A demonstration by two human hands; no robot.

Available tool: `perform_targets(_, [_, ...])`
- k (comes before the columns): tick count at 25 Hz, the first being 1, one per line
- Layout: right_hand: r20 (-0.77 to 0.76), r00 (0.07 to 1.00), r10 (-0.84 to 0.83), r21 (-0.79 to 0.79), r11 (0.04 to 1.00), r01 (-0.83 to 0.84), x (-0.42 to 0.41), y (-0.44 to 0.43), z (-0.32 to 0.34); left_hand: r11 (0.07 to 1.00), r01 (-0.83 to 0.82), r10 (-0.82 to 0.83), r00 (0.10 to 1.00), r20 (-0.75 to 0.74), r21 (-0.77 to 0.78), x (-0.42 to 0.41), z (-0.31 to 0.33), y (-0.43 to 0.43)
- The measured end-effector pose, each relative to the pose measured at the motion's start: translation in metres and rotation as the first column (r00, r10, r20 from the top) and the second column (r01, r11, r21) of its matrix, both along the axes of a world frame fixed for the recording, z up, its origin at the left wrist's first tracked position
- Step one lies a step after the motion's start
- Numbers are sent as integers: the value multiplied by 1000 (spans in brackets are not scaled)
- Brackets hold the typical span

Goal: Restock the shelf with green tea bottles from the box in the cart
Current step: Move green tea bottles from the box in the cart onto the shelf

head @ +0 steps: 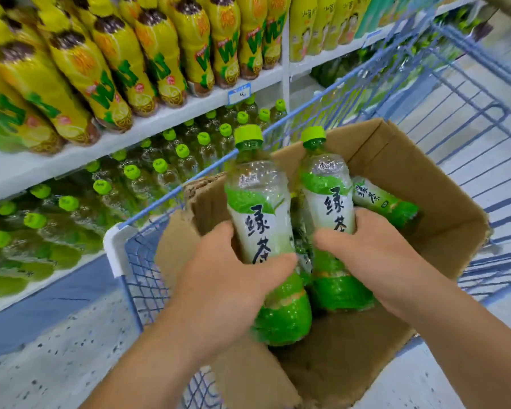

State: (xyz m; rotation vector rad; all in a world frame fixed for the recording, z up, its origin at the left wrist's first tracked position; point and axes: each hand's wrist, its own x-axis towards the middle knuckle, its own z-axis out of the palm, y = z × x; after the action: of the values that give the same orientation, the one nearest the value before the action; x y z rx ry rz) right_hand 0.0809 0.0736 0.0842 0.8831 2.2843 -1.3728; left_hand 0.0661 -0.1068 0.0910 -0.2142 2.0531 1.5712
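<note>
Left hand [233, 270] wrapped around the waist of clear green-capped green tea bottle [260, 208] | right hand [375, 255] likewise grips second bottle [328, 196] | both above brown cardboard box [419, 184] in blue wire cart [136, 261], shelf [165, 119] at 10 o'clock | likely full, heavy, slick film; waist grips suit.

— From where do we look?

— We have one wide-angle view, worn at head height, facing forward and steeply down. The cardboard box [351, 349] in the blue cart [136, 261] fills the centre and lower right, close beneath us.

— And the edges?

— The shelf [160, 119] slants across the upper left, near and bent by the lens; both forearms enter from the bottom edge. We have no second view to share any part.
</note>
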Motion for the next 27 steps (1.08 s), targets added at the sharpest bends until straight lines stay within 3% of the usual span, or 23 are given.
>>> perform_targets(3, [-88,994,68,64,996,-62,0,-46,33,987,-95,105,992,-69,130,6,28,-43])
perform_targets(8, [-203,964,172,100,983,-154,1,-134,76,969,-211,234,953,-195,132,10,65,-140])
perform_targets(13, [-249,936,247,106,968,-227,8,-241,80,945,-325,306,914,-267,-30,33,67,-268])
perform_targets(18, [-197,930,310,41,950,-309,20,-346,55,908,-386,339,906,-252,-166,68,47,-377])
perform_targets(27, [-198,880,431,-45,893,-447,-18,-472,-12,804,-506,452,861,-232,-312,53,-19,-496])
